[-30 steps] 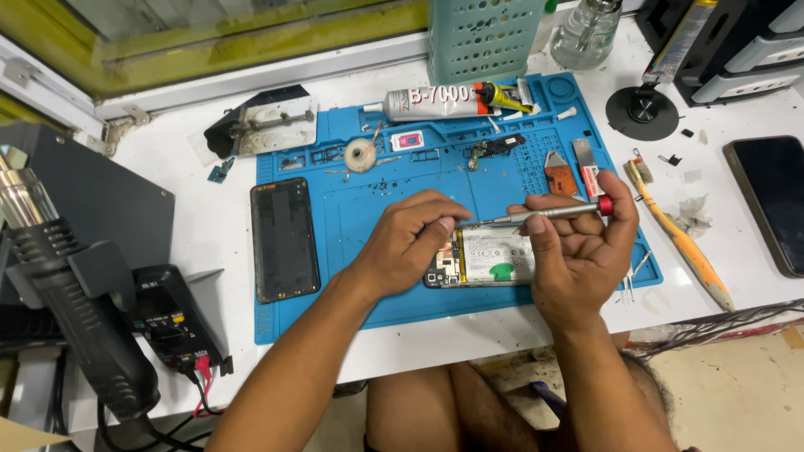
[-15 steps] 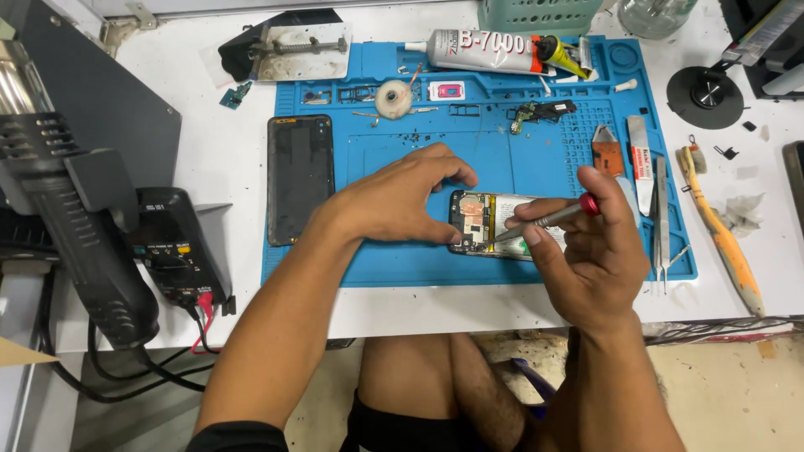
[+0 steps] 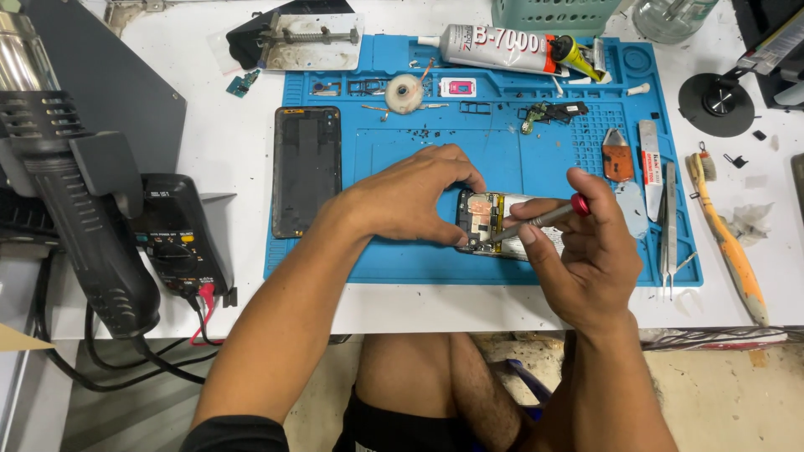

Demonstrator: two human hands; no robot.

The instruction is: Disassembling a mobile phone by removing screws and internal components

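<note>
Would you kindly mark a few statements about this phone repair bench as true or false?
1. The right hand holds a screwdriver with a red cap. True.
2. The left hand rests on the opened phone. True.
3. The opened phone lies on the bare white table. False: it lies on the blue mat.
4. A black back cover lies on the mat's left edge, apart from both hands. True.
5. The orange-handled brush lies on the mat. False: it lies on the white table, right of the mat.
</note>
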